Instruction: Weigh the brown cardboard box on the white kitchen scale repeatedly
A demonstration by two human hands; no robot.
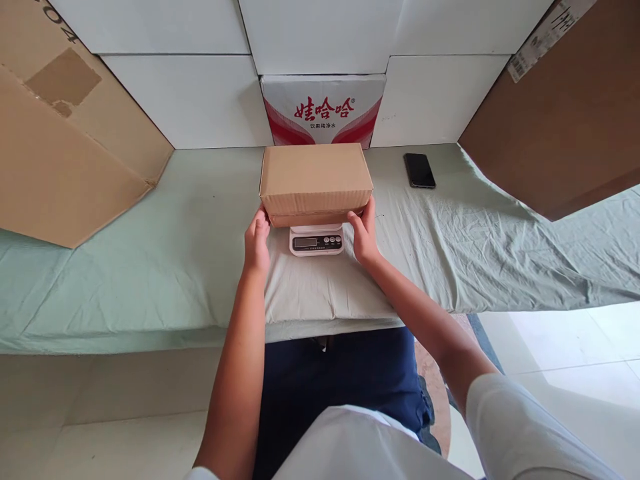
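Rectangular brown cardboard box (316,172): at the middle of the desk, directly above the small white scale with a black control panel (317,242) and hiding most of it; whether it rests on the scale or is held just over it, I cannot tell.
Left hand (257,241): part-curled at the box's near left lower corner, thumb uppermost, the other digits mostly hidden by the side wall; it has hold of the box.
Right hand (366,233): spread around the near right lower corner, thumb against the front face, the rest along the side; it grips the same box.
Weight: probably light to moderate; the contents are hidden, so this is a guess.
Stiffness: the walls look straight and firm, though the corrugated board would likely dent under a hard squeeze.
Surface: matt and dry-looking, so it should not slip easily.
Fragility: the box seems sturdy enough; what it holds cannot be judged.
Best hold: low on both short ends, near the bottom corners, with support underneath and level pressure.
Scale display: no readable figure shows.
Desk (200,267): covered in pale green, creased cloth; a black smartphone (419,171) lies well apart, beyond the right hand.
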